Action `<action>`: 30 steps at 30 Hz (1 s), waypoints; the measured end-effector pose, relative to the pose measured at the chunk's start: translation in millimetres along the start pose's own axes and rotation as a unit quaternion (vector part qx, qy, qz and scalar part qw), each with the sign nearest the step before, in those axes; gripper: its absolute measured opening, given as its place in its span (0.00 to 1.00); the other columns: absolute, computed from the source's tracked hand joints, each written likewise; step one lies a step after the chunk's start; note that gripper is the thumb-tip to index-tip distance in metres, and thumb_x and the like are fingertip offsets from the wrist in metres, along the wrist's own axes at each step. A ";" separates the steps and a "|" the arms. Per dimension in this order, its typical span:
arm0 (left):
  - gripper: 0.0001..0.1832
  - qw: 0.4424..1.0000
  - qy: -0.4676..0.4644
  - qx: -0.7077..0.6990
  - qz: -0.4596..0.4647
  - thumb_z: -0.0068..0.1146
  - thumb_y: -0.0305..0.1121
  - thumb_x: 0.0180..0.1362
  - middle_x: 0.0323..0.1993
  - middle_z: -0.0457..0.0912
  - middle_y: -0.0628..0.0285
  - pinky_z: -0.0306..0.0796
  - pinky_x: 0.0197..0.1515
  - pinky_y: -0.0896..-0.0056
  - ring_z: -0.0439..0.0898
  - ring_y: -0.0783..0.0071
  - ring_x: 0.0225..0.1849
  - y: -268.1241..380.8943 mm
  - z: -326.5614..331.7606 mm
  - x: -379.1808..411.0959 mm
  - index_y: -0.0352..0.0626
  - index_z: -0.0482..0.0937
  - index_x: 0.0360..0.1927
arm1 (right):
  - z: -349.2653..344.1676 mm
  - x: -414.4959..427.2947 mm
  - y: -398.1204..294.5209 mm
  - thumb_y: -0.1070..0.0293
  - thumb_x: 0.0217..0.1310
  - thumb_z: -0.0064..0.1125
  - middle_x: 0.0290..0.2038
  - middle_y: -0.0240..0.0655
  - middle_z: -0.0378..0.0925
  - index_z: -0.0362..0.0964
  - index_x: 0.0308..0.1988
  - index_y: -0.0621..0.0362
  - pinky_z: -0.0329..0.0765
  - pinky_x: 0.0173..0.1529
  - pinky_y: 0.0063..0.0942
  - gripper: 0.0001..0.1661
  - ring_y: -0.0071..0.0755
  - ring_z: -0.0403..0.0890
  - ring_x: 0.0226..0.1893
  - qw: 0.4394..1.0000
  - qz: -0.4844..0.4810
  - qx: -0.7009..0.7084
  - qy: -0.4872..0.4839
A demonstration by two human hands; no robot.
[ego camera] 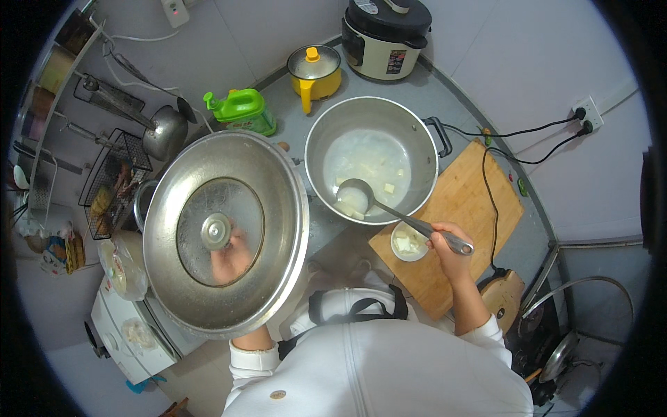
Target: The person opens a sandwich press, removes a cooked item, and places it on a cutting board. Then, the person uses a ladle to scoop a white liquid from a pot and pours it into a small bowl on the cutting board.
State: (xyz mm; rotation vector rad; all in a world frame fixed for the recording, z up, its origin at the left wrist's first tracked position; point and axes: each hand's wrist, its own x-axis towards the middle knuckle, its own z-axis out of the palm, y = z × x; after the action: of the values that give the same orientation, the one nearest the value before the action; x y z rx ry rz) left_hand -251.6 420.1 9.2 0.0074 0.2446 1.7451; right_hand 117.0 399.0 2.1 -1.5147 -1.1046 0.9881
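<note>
My right hand (451,246) grips the handle of a metal ladle (398,214), its bowl dipped in the whitish liquid of a large metal pot (435,180). Pale cubes, perhaps tofu, lie in the liquid, some beside the ladle's bowl. My left hand (231,254), seen through the glass window of a big steel lid (164,229), holds that lid from beneath, left of the pot; the glass partly blurs my fingers. Near my right hand, a small white bowl (394,252) with more pale pieces stands on a wooden cutting board (437,292).
Behind the pot stand a yellow small pot (325,86), a green jug (250,109) and an electric pressure cooker (383,49). A black power cord (492,193) crosses the board. A wire basket (117,182) and hanging utensils are at left, a gas stove (531,323) at lower right.
</note>
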 end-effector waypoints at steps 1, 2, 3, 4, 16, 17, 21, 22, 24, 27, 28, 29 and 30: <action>0.18 1.000 0.001 -0.004 -0.001 0.45 0.26 0.58 0.47 0.67 0.47 0.74 0.47 0.74 0.70 0.62 0.44 0.3 0.3 0.3 0.29 0.64 0.51 | -6.0 0.2 5.4 0.78 0.41 0.61 0.29 0.38 0.78 0.74 0.32 0.62 0.73 0.32 0.23 0.11 0.30 0.79 0.28 0.997 -0.055 -0.051 -0.016; 0.18 1.000 0.001 -0.014 -0.006 0.45 0.26 0.58 0.48 0.66 0.47 0.74 0.47 0.74 0.70 0.62 0.44 0.9 -0.1 0.8 0.29 0.64 0.51 | -9.0 0.7 8.2 0.78 0.41 0.61 0.28 0.38 0.78 0.74 0.32 0.61 0.73 0.31 0.23 0.11 0.30 0.79 0.28 0.988 -0.110 -0.102 -0.032; 0.17 1.000 0.001 -0.022 -0.010 0.45 0.26 0.58 0.48 0.66 0.47 0.74 0.47 0.73 0.70 0.62 0.44 0.7 -0.7 1.3 0.29 0.64 0.51 | -8.4 0.0 2.2 0.77 0.41 0.61 0.28 0.38 0.77 0.74 0.32 0.61 0.73 0.30 0.23 0.11 0.31 0.79 0.27 0.977 -0.158 -0.130 -0.059; 0.17 0.999 0.000 -0.031 -0.015 0.45 0.26 0.58 0.48 0.66 0.47 0.74 0.47 0.73 0.70 0.62 0.44 0.5 -1.1 1.8 0.29 0.64 0.51 | -7.4 -1.8 -10.7 0.77 0.41 0.61 0.27 0.38 0.77 0.74 0.32 0.60 0.74 0.30 0.23 0.11 0.31 0.79 0.27 0.962 -0.206 -0.159 -0.086; 0.17 0.997 -0.012 -0.057 -0.042 0.45 0.25 0.58 0.48 0.65 0.45 0.75 0.49 0.72 0.70 0.61 0.46 -2.0 3.5 5.7 0.28 0.63 0.50 | -9.7 -7.7 -51.0 0.66 0.39 0.64 0.27 0.33 0.73 0.74 0.33 0.51 0.69 0.21 0.27 0.14 0.34 0.74 0.21 0.803 -0.442 -0.315 -0.246; 0.17 0.998 -0.011 -0.056 -0.042 0.45 0.25 0.58 0.48 0.65 0.45 0.75 0.49 0.72 0.70 0.61 0.46 -2.4 3.8 6.4 0.28 0.63 0.50 | -10.8 -7.8 -56.0 0.66 0.39 0.64 0.27 0.33 0.73 0.74 0.33 0.51 0.69 0.21 0.27 0.14 0.34 0.74 0.21 0.796 -0.444 -0.325 -0.251; 0.17 0.999 0.000 -0.045 -0.029 0.45 0.26 0.58 0.48 0.66 0.45 0.75 0.49 0.72 0.70 0.61 0.45 -3.0 3.7 5.5 0.28 0.63 0.50 | -11.7 -8.0 -66.4 0.66 0.39 0.64 0.28 0.34 0.74 0.74 0.32 0.50 0.69 0.21 0.26 0.14 0.34 0.75 0.21 0.792 -0.449 -0.326 -0.256; 0.17 0.999 0.003 -0.041 -0.025 0.45 0.26 0.58 0.48 0.66 0.45 0.75 0.49 0.72 0.70 0.61 0.45 -3.5 3.8 5.3 0.28 0.64 0.50 | -12.1 -7.8 -66.7 0.66 0.39 0.65 0.28 0.34 0.74 0.74 0.32 0.50 0.69 0.21 0.26 0.14 0.34 0.75 0.22 0.800 -0.443 -0.314 -0.256; 0.18 0.998 -0.012 -0.045 -0.030 0.45 0.26 0.58 0.48 0.66 0.46 0.74 0.49 0.72 0.70 0.61 0.46 -6.9 8.5 4.7 0.28 0.63 0.50 | -14.0 -7.2 -66.6 0.67 0.38 0.65 0.28 0.35 0.74 0.74 0.32 0.52 0.70 0.22 0.26 0.14 0.34 0.75 0.22 0.815 -0.432 -0.290 -0.256; 0.18 0.999 -0.026 -0.022 -0.027 0.45 0.26 0.58 0.48 0.66 0.47 0.74 0.49 0.73 0.70 0.62 0.46 -7.3 8.8 5.9 0.29 0.63 0.51 | -19.8 -4.7 -61.7 0.71 0.38 0.65 0.27 0.35 0.75 0.74 0.32 0.54 0.71 0.23 0.27 0.13 0.36 0.75 0.23 0.848 -0.394 -0.262 -0.239; 0.18 0.999 -0.029 -0.009 -0.024 0.45 0.26 0.58 0.48 0.66 0.47 0.74 0.49 0.73 0.69 0.63 0.46 -6.3 7.9 6.4 0.29 0.63 0.52 | -21.9 -3.4 -57.1 0.72 0.38 0.64 0.27 0.36 0.75 0.74 0.32 0.55 0.72 0.24 0.26 0.13 0.36 0.76 0.22 0.862 -0.380 -0.252 -0.223; 0.19 1.000 -0.020 -0.005 -0.023 0.45 0.25 0.58 0.48 0.66 0.47 0.74 0.48 0.73 0.69 0.63 0.45 -5.2 5.7 6.7 0.29 0.63 0.52 | -24.0 -2.0 -50.0 0.73 0.39 0.64 0.27 0.36 0.75 0.74 0.31 0.56 0.72 0.25 0.26 0.13 0.35 0.76 0.22 0.875 -0.364 -0.242 -0.207; 0.19 1.000 -0.010 -0.002 -0.022 0.45 0.25 0.58 0.48 0.66 0.48 0.74 0.48 0.74 0.69 0.63 0.45 -4.0 2.9 6.9 0.30 0.62 0.52 | -25.6 -1.1 -43.6 0.74 0.39 0.63 0.26 0.37 0.75 0.74 0.31 0.57 0.72 0.25 0.26 0.12 0.35 0.76 0.22 0.887 -0.348 -0.233 -0.192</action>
State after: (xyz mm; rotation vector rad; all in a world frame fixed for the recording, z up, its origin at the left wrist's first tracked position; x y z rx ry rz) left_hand -248.6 427.9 10.4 0.0171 0.2251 1.7008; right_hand 133.8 396.5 49.7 -1.1192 -2.1026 0.5305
